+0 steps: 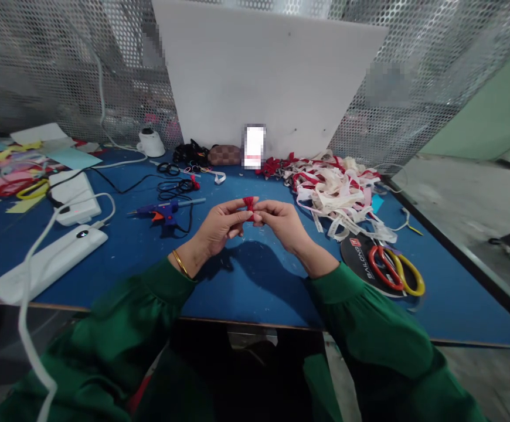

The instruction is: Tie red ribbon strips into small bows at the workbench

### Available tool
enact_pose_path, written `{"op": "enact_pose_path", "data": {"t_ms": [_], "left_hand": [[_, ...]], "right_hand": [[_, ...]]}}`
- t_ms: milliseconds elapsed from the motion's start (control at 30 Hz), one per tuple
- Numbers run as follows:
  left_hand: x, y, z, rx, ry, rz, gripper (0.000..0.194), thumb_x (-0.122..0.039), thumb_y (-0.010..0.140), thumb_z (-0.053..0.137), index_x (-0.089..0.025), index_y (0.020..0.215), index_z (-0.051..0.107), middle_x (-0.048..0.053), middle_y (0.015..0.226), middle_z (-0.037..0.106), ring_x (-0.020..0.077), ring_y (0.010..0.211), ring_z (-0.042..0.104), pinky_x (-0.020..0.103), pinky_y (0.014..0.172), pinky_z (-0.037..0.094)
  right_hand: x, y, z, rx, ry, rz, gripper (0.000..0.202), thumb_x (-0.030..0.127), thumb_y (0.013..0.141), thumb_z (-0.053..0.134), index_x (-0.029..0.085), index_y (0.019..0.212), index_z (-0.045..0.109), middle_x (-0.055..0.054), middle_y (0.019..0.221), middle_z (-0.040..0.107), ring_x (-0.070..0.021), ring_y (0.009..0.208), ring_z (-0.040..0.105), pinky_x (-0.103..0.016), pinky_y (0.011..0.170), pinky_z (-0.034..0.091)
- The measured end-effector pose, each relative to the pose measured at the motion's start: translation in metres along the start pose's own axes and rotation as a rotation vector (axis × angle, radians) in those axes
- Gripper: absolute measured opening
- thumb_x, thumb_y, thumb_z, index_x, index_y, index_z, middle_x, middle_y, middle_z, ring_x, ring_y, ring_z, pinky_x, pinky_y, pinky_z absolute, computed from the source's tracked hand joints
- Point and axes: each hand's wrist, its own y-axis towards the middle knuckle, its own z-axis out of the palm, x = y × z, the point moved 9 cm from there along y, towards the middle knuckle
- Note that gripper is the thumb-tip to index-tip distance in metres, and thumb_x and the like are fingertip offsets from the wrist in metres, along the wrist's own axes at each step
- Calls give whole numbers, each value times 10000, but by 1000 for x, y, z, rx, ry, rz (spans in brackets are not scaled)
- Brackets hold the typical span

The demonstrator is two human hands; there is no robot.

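A small red ribbon bow is pinched between the fingertips of both hands, raised over the middle of the blue table. My left hand closes on it from the left, thumb and forefinger together. From the right, my right hand grips it with thumb and fingertips, so part of the bow is hidden. Left of my left hand lies a blue hot glue gun with an orange trigger and a glue stick out of its back. Beyond my right hand is a pile of white and red ribbons.
Scissors with red and yellow handles lie on a black round pad at the right. A white power bank with a cable and a white power strip sit left. A lit phone leans on the white board.
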Motion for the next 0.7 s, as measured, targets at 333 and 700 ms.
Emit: {"op": "enact_pose_path", "data": {"t_ms": [333, 700], "left_hand": [[-9, -3, -3, -95, 205, 153, 420, -290, 735, 752, -154, 1130, 706, 67, 821, 756, 22, 361, 393, 201, 376, 299], [-18, -4, -11, -192, 338, 195, 353, -296, 749, 728, -163, 1076, 730, 56, 839, 748, 36, 362, 420, 213, 372, 343]], "right_hand": [[-4, 8, -22, -84, -450, -119, 127, 293, 836, 554, 200, 752, 573, 23, 628, 588, -124, 588, 507, -265, 586, 374], [59, -23, 8, -103, -861, -463, 138, 179, 905, 444, 208, 794, 521, -52, 816, 599, -179, 761, 529, -297, 674, 359]]}}
